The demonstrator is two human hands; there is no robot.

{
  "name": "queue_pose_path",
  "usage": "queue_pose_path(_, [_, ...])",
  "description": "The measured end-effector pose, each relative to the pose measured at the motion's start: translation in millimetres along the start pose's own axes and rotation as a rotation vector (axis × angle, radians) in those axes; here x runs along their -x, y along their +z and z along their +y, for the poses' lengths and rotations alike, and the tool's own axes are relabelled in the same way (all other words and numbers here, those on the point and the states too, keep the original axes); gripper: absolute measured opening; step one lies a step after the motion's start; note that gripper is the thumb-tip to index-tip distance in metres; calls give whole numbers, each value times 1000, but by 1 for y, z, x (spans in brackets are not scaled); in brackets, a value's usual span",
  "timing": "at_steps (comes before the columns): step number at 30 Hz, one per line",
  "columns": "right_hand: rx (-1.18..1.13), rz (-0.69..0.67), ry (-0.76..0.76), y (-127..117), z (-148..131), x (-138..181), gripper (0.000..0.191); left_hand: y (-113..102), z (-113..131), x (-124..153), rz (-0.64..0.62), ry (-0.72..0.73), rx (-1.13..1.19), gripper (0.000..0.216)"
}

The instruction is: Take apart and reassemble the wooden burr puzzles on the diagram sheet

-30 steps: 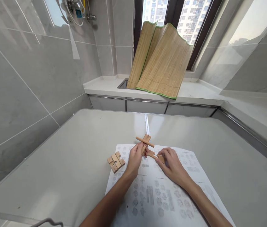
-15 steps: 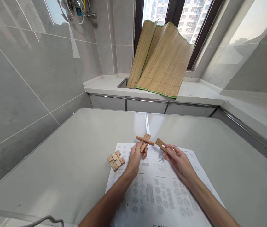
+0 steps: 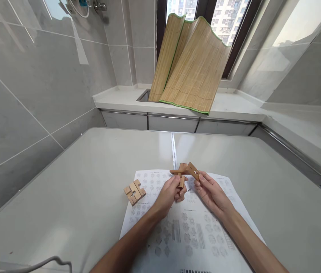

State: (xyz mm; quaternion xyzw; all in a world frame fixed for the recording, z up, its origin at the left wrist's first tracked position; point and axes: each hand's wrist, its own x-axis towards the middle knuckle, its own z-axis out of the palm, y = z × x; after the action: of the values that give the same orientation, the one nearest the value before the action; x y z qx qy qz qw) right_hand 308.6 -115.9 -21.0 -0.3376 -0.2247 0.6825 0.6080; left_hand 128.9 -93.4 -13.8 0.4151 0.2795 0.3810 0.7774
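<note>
My left hand (image 3: 174, 189) is closed around crossed wooden puzzle pieces (image 3: 182, 167), held just above the printed sheet. Between the thumb and fingers of my right hand (image 3: 210, 189) is a flat wooden puzzle piece with a cut-out (image 3: 192, 169). Its upper end overlaps the crossed pieces in this view; I cannot tell whether they touch. To the left, a squarish group of interlocking wooden blocks (image 3: 135, 192) lies at the edge of the instruction sheet (image 3: 190, 227), which carries many small printed diagrams.
Under the sheet is a pale folding table (image 3: 92, 182) with a seam down its middle. A folded bamboo mat (image 3: 194, 72) leans by the window on a white counter (image 3: 120, 99) behind it. A grey cable (image 3: 49, 261) runs at the lower left.
My left hand has turned the crossed pieces and moved them right, toward the flat piece in my right hand. The flat piece is tilted more steeply. The whole view has shifted slightly.
</note>
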Motion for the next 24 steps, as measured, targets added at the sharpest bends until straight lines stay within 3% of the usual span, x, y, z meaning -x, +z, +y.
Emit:
queue_pose_path(17, [85,58,-4,-3,0,2,30,8,7,3,-63,61,-190,43])
queue_pose_path(24, [233,-43,16,-2,0,4,32,10,14,12,-218,-166,-189,46])
